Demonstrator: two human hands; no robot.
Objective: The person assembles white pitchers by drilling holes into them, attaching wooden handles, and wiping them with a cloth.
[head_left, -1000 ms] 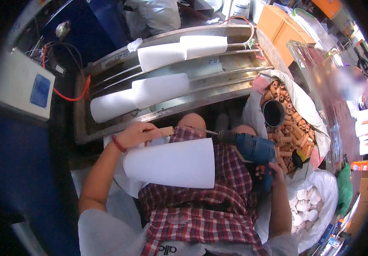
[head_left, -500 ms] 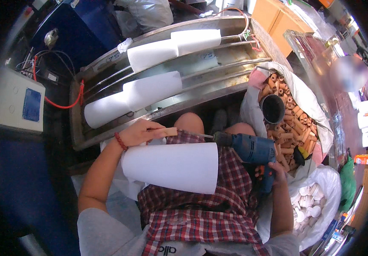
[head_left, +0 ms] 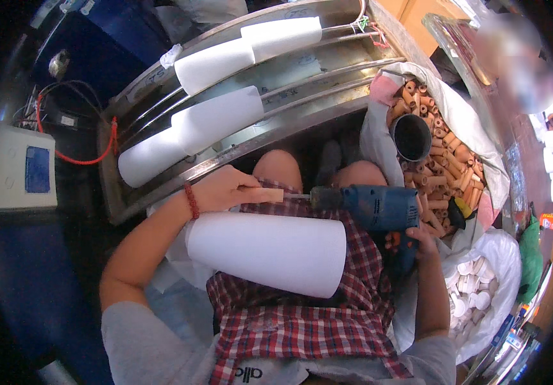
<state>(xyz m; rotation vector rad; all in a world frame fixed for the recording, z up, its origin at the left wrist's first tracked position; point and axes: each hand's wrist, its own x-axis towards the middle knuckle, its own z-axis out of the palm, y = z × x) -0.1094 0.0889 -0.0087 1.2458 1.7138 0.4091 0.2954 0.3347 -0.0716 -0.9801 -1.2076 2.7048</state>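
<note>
Between the fingertips of my left hand [head_left: 224,188] is a short tan tube [head_left: 268,195], held lengthwise in a pinch. The bit of a blue power drill [head_left: 379,206] meets the tube's right end; how deep it sits inside is hidden. My right hand [head_left: 423,242] is wrapped round the drill's handle at the right of my lap. Across my checked apron [head_left: 302,324] lies a large white tapered cylinder [head_left: 267,253], just below the left hand and the bit.
A long metal-lined trough [head_left: 209,168] ahead carries white cylinders [head_left: 219,115] on rods. To the right stands a sack [head_left: 491,144] of tan tubes with a dark cup [head_left: 411,137], above a bag [head_left: 504,269] of white pieces. A control box [head_left: 13,167] is at left.
Tube and drill have come closer together, so less of the bit shows between them. My left hand has moved right with the tube. The whole view has shifted slightly.
</note>
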